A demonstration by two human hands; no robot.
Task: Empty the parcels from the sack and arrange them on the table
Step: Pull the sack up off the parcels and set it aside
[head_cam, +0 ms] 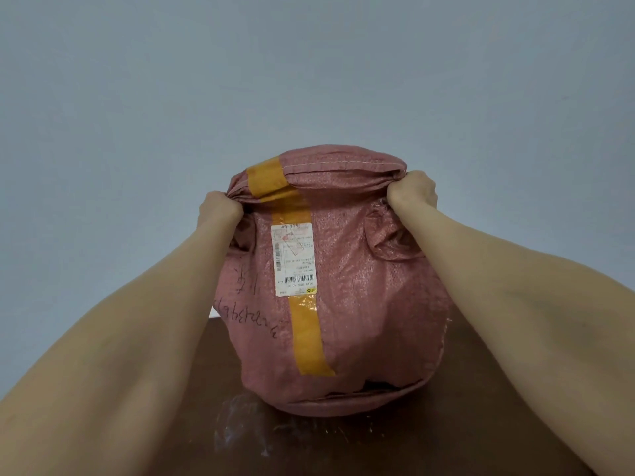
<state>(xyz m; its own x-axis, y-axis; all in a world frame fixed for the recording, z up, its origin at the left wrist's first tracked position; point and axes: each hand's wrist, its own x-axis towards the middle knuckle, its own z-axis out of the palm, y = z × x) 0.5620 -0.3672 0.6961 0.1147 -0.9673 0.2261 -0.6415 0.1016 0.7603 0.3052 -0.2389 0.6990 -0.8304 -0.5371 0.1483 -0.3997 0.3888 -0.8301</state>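
Note:
A bulging pink woven sack [371,304] stands upside down on the dark brown table [343,444], its stitched seam on top and its mouth against the tabletop. A strip of yellow tape and a white shipping label [293,259] run down its front, with black handwriting at the lower left. My left hand [220,209] grips the sack's upper left corner. My right hand [414,190] grips the upper right corner. No parcels show; the sack hides them.
A plain grey-blue wall [309,80] fills the background. The tabletop carries white scuff marks [240,427] in front of the sack. My two bare forearms reach in from the lower left and lower right.

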